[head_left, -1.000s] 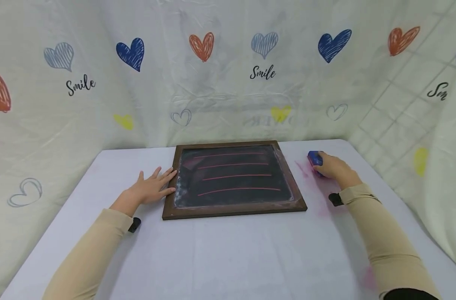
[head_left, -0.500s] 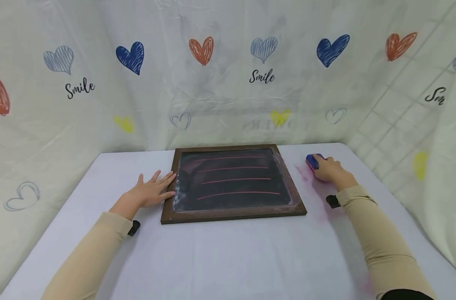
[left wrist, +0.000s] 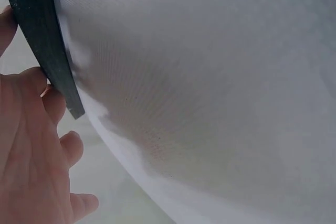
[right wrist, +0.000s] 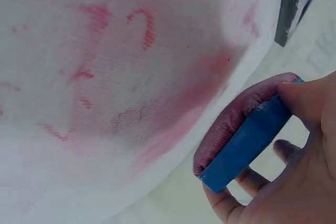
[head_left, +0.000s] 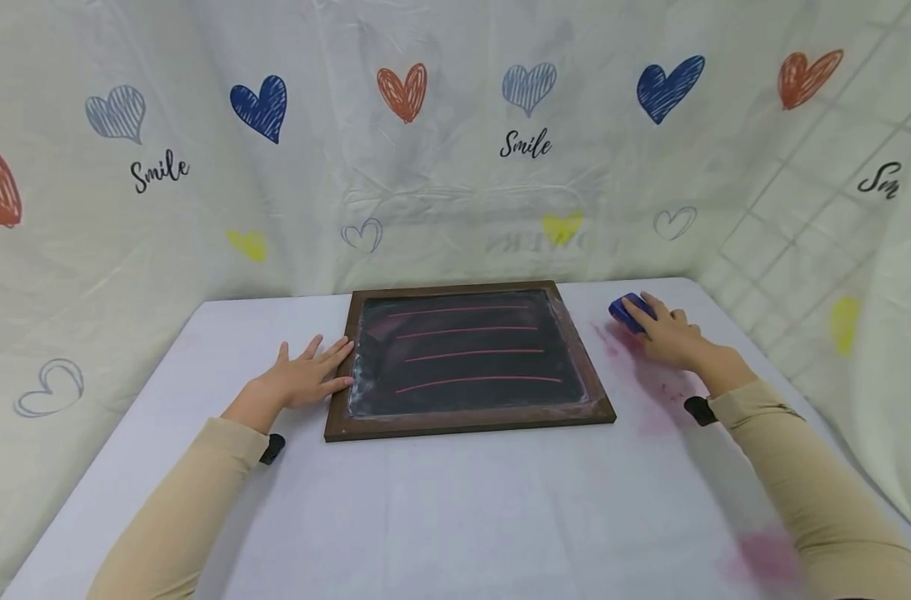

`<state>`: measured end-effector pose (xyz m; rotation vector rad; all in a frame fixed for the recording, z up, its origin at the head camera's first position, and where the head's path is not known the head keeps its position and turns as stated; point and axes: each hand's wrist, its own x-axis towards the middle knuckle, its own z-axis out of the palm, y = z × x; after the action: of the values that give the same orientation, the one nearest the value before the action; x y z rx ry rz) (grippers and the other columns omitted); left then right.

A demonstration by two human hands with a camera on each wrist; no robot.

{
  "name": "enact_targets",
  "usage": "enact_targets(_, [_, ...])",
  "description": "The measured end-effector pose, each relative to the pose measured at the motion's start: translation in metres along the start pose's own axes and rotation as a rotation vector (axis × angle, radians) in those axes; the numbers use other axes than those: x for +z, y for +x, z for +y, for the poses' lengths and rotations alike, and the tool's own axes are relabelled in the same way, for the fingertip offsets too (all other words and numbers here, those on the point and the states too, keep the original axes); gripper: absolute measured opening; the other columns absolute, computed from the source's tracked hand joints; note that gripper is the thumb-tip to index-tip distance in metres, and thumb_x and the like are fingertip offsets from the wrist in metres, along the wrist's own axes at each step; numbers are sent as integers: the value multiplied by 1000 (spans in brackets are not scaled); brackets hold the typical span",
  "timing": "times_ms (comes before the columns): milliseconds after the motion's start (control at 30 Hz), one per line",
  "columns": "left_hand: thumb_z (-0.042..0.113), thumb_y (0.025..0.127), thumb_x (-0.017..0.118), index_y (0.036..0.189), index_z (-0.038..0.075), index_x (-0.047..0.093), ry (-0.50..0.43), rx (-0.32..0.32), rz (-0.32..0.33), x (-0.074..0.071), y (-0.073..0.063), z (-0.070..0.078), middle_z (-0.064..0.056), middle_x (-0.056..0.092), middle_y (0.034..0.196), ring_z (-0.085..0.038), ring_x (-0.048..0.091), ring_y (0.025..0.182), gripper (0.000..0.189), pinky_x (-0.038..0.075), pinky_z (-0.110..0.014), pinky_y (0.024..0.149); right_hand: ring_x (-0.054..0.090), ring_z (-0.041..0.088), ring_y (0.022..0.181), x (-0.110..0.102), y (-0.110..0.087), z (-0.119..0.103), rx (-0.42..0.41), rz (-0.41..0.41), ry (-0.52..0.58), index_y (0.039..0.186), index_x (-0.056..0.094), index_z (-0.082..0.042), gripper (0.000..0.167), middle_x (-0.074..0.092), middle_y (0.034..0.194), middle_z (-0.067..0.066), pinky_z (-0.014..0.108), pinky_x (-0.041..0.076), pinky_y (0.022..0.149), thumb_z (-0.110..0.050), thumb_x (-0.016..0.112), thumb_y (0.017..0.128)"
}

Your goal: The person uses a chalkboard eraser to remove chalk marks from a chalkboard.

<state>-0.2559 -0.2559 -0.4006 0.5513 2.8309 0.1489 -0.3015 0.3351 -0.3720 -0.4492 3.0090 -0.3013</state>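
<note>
A chalkboard (head_left: 463, 400) in a brown wooden frame lies on the white table, with several red lines drawn across its dark face. My left hand (head_left: 301, 379) rests with spread fingers on the board's left frame edge; the left wrist view shows fingertips against the frame (left wrist: 44, 35). Right of the board, my right hand (head_left: 673, 333) grips a blue chalkboard eraser (head_left: 629, 312). In the right wrist view the eraser (right wrist: 247, 142) is pinched between thumb and fingers, its pink-stained felt side turned toward the table and slightly raised above it.
Pink chalk smears (right wrist: 184, 98) mark the white tablecloth (head_left: 455, 517) right of the board, with another stain (head_left: 766, 554) nearer the front. A white curtain (head_left: 455, 167) printed with hearts hangs behind the table and along its sides.
My right hand has lifted and turned with the eraser, its forearm swinging out to the right and uncovering more pink smears. The left hand and the chalkboard stay in place.
</note>
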Motion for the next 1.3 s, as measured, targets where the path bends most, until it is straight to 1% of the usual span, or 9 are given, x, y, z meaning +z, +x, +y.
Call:
enact_targets(233, [62, 106, 37, 166, 13, 16, 9, -11, -12, -1, 0, 1, -10, 13, 171, -44, 5, 155, 80, -4, -78, 111, 45, 66, 112, 2, -13, -9, -223, 86, -100, 163, 17, -7, 69, 18, 157, 32, 69, 47, 74, -6, 55, 104])
enact_targets(367, [58, 107, 40, 166, 13, 16, 6, -14, -16, 0, 1, 3, -10, 13, 171, -44, 5, 155, 78, -4, -78, 110, 48, 65, 110, 10, -15, -17, -371, 170, -83, 163, 21, -9, 69, 25, 154, 32, 70, 47, 82, -4, 57, 104])
enact_targets(500, [57, 107, 41, 166, 13, 16, 1, -18, -12, -1, -1, 5, -10, 13, 171, -44, 5, 154, 77, -3, -79, 110, 51, 60, 112, 13, -16, -31, -494, 204, -73, 164, 22, -15, 74, 30, 153, 32, 68, 44, 92, 0, 59, 102])
enact_targets(600, [57, 107, 41, 166, 12, 18, -8, -16, -9, -2, -2, 7, -11, 14, 171, -45, 6, 154, 77, -3, -79, 110, 53, 56, 111, 10, -16, -42, -558, 213, -93, 166, 19, -22, 83, 33, 152, 31, 66, 46, 92, 3, 61, 99])
enact_targets(667, [58, 107, 40, 166, 13, 16, -1, -18, -13, -2, -2, 6, -11, 13, 171, -45, 5, 154, 78, -3, -79, 110, 55, 54, 107, 10, -15, -48, -604, 239, -101, 165, 22, -22, 86, 37, 151, 30, 64, 48, 89, 6, 63, 96])
enact_targets(767, [61, 106, 37, 166, 14, 15, 11, -18, -18, -1, 0, 3, -9, 11, 171, -44, 4, 155, 79, -4, -78, 111, 56, 48, 104, 12, -15, -55, -640, 235, -119, 164, 25, -22, 85, 37, 152, 28, 59, 51, 84, 7, 65, 94])
enact_targets(900, [63, 106, 35, 167, 16, 14, 5, -6, -11, 0, 1, 0, -8, 11, 172, -43, 4, 155, 80, -4, -79, 110, 55, 45, 111, 18, -17, -67, -633, 152, -129, 162, 31, -18, 80, 33, 158, 23, 53, 54, 81, 7, 65, 93])
enact_targets(1100, [58, 107, 38, 166, 14, 15, 6, -18, 2, -5, 2, 2, -9, 11, 171, -44, 5, 154, 77, -3, -79, 110, 50, 45, 125, 25, -12, -90, -643, 47, -113, 161, 32, -21, 76, 26, 163, 17, 65, 46, 95, 6, 62, 96])
enact_targets(1300, [58, 107, 39, 166, 13, 14, 5, -17, -21, -3, 1, 4, -10, 11, 171, -45, 5, 154, 78, -3, -80, 110, 49, 45, 127, 28, -10, -98, -696, 8, -74, 161, 33, -21, 75, 25, 163, 18, 64, 49, 94, 7, 62, 97])
